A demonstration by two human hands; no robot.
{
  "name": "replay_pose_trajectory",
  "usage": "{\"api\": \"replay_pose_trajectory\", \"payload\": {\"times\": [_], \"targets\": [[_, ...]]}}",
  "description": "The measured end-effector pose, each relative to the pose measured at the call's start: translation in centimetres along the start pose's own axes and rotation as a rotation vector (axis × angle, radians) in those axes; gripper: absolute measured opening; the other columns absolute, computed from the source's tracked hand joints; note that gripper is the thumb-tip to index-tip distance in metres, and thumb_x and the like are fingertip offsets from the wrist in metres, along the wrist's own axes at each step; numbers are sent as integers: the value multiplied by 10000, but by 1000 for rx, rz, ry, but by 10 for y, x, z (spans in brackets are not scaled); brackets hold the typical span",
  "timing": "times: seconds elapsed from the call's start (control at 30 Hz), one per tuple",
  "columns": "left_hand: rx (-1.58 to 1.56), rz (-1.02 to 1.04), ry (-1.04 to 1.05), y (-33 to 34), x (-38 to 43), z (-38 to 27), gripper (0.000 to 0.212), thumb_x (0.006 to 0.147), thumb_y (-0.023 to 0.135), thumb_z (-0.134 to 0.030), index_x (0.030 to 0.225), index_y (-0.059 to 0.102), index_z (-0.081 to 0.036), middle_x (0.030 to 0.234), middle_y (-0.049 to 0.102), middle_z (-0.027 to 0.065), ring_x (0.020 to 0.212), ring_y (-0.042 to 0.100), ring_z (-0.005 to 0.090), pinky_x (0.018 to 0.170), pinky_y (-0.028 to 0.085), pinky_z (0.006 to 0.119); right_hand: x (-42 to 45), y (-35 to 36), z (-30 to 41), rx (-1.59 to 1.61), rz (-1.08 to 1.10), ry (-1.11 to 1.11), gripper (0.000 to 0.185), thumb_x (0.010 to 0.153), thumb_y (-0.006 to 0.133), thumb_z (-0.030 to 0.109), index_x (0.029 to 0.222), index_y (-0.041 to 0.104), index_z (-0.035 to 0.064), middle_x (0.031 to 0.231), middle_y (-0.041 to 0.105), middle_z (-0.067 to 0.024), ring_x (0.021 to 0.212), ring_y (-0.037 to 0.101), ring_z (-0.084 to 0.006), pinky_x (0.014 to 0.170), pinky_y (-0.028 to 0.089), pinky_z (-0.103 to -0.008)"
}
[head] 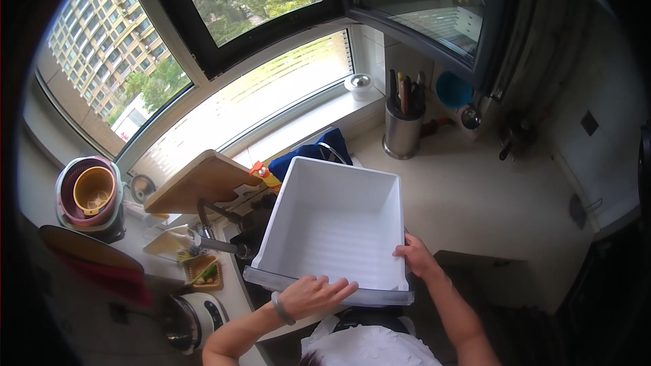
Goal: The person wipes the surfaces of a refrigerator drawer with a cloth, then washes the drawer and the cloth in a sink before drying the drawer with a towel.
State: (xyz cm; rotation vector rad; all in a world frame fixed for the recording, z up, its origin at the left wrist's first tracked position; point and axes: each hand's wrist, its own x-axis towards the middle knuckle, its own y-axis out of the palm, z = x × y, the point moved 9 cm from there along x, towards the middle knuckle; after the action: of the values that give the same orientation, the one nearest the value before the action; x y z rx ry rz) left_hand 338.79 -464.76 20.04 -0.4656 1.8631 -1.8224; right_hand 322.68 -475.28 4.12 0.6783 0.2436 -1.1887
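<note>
A white plastic refrigerator drawer [338,218] with a translucent front panel [386,297] is held in front of my body, its hollow facing up. Nothing lies inside it. My left hand [316,295] grips the top of the front panel, and a bangle circles that wrist. At the drawer's right wall, my right hand [418,255] has its thumb over the rim; its other fingers are partly hidden outside the wall. The drawer covers part of the dark sink [254,226] and the counter beneath.
A faucet [218,244], a wooden cutting board [203,183] and an orange-topped pump bottle [264,175] are left of the drawer. A knife holder [404,127] stands on the counter [468,193]. Nested baskets [91,193] and a white kitchen appliance [201,320] are at left. An open window sash [422,15] juts inward.
</note>
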Motion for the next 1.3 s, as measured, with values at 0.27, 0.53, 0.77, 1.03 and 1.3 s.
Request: {"api": "replay_pose_trajectory", "payload": {"times": [0.27, 0.53, 0.77, 1.03, 1.3], "targets": [[-89, -75, 154, 14, 40, -5, 531, 878, 621, -80, 1357, 392, -83, 1011, 555, 77, 716, 594, 161, 494, 485, 200, -37, -74, 22, 303, -327, -339, 725, 609, 462, -130, 1322, 484, -3, 1027, 594, -49, 775, 535, -120, 558, 430, -200], [-126, -223, 184, 10, 63, 11, 530, 850, 646, -57, 1326, 418, -99, 1015, 559, 88, 854, 605, 212, 689, 529, 242, -80, -115, 38, 371, -543, -446, 795, 601, 423, -141, 1381, 433, 14, 1115, 597, -64, 814, 551, -140, 520, 409, -203], [-246, -315, 174, 16, 41, 14, 486, 844, 647, -62, 1292, 462, -92, 1035, 581, 85, 930, 618, 210, 734, 540, 270, -112, -69, 80, 214, -565, -491, 825, 578, 435, -125, 1394, 413, -5, 1176, 580, -76, 942, 555, -154, 590, 425, -190], [-157, -319, -18, 16, -38, 7, 376, 803, 658, -185, 1164, 560, -147, 972, 600, -20, 897, 615, 117, 681, 487, 215, -108, 43, 128, -277, -371, -746, 841, 547, 476, -22, 1386, 416, -43, 1367, 462, -163, 1306, 403, -256, 1114, 233, -320], [-342, -283, -334, 50, -136, 30, 350, 736, 636, -132, 1082, 589, -151, 977, 613, -31, 811, 615, 143, 681, 498, 256, -82, 171, 103, -468, -251, -805, 821, 555, 500, -15, 1371, 423, -56, 1417, 432, -160, 1352, 338, -280, 1115, 256, -355]]}}
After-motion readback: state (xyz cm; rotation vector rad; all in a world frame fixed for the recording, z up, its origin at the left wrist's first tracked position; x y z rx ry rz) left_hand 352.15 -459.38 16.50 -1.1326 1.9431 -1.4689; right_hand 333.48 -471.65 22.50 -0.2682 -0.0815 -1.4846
